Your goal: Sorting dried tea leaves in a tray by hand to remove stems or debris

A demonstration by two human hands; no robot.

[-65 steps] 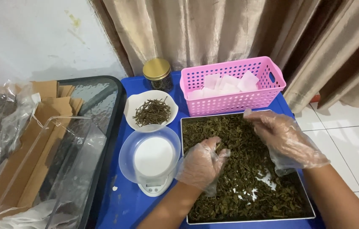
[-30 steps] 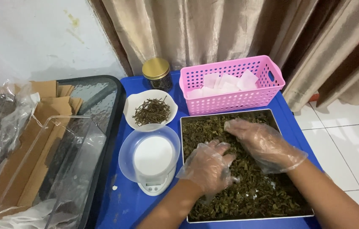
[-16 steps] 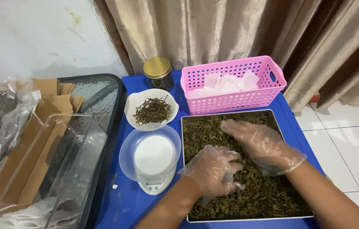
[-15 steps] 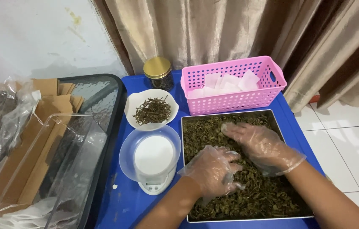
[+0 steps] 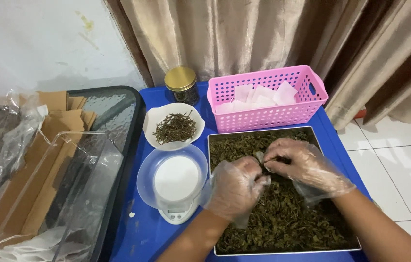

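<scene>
Two gloved hands meet over a metal tray [image 5: 211,194] of dried green leaves [image 5: 288,218] on the blue tabletop [image 5: 140,233]. Left hand [image 5: 234,187] is curled shut on a pinch of leaves; right hand [image 5: 302,165] pinches leaves beside it, fingertips nearly touching. Just left of the tray stands a scale [image 5: 174,182] with a clear bowl; behind are a stem dish [image 5: 174,126] and pink basket [image 5: 268,97].

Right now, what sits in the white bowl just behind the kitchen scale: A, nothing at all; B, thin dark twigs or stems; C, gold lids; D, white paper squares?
B: the white bowl behind the kitchen scale holds a small heap of thin dark stems, while the white squares lie in the pink basket.
</scene>
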